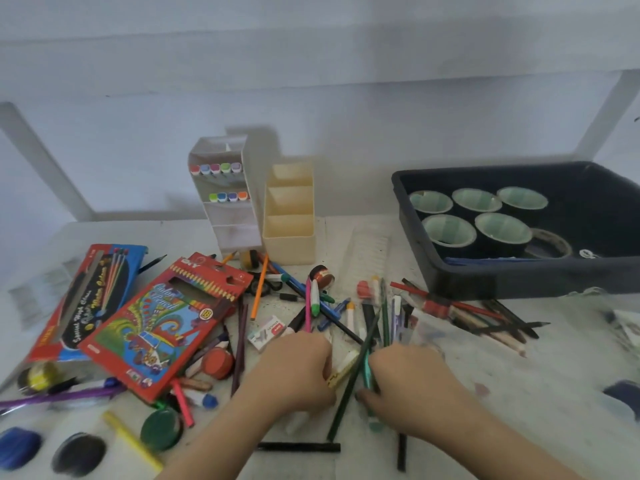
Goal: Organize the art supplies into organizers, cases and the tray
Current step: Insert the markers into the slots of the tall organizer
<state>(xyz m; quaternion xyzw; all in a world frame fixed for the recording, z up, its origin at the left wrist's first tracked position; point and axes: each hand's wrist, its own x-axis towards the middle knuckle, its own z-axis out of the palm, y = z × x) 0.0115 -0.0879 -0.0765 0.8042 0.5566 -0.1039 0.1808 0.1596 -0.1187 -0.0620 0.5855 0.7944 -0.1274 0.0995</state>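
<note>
Where loose pencils [385, 315] lie scattered across the tabletop [519, 393], the right hand [412, 389] curls its fingers round a dark green pencil [346, 393] that slants between the two hands. The left hand [298, 372] rests just beside it, knuckles up and fingers curled; I cannot tell whether it grips anything. Behind stand a white organizer [225, 188] and a beige organizer [289, 223]; the dark tray [519, 275] holds tape rolls [476, 200].

Both hands work in a loose pile of pencils and pens on the white table [519, 393]. The right hand [412, 386] curls fingers and thumb round a green pencil [367, 375]. The left hand [298, 368] lies curled over the pile just beside it, and what it holds is hidden. Behind them stand a white organizer [225, 216] with markers [215, 168], a cream organizer [289, 237], and a dark tray [519, 275] of tape rolls [502, 233].
</note>
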